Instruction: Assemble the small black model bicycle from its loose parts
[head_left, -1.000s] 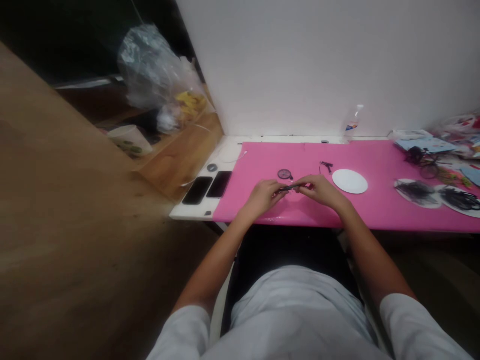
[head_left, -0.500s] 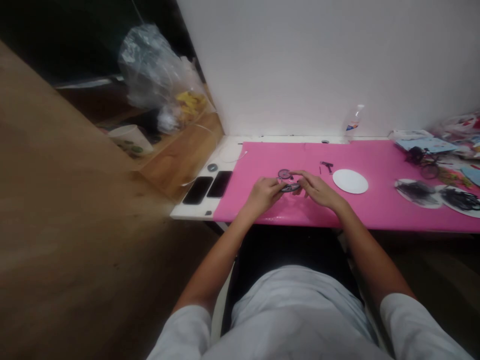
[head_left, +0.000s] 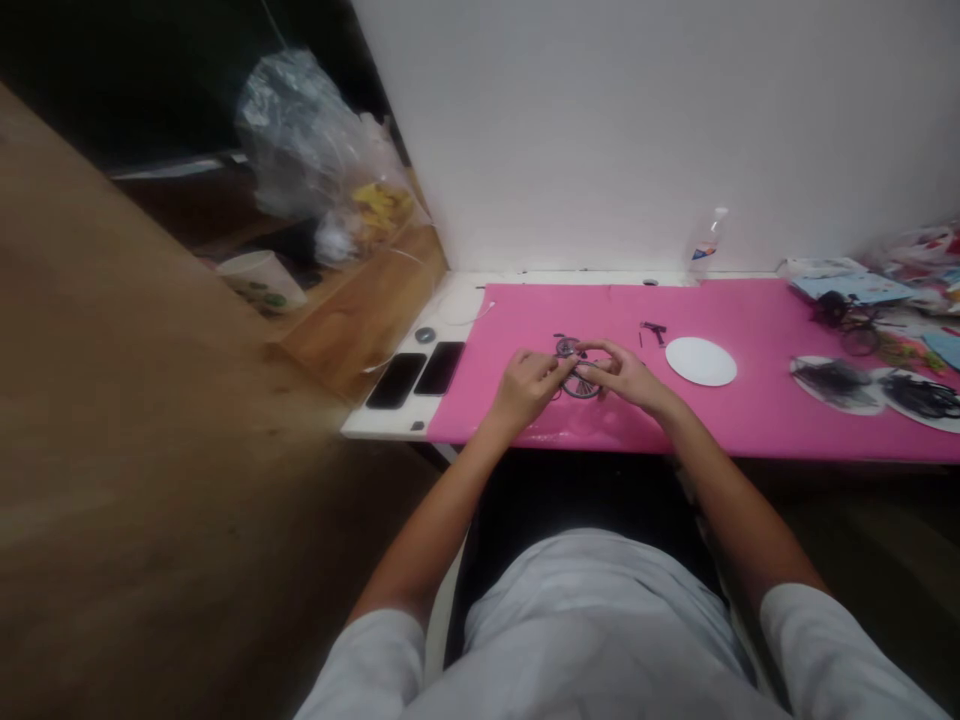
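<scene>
A small spoked wheel [head_left: 582, 386] is gripped between the fingertips of the left hand [head_left: 527, 384] and right hand [head_left: 624, 375], above the pink cover [head_left: 630, 430] near the desk's front edge. Just beyond it lies a second wheel [head_left: 565, 346]. A dark part [head_left: 655, 330] and a white disc [head_left: 701, 361] lie toward the right; two phones [head_left: 395, 381] rest by the desk's [head_left: 358, 424] front left corner.

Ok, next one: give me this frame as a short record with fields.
left hand: fingers on small spoked wheel
right hand: fingers on same wheel
just beyond: second spoked wheel
surface: pink table cover
farther right: black parts, white plate
left end: two phones
by wall: plastic bottle
</scene>
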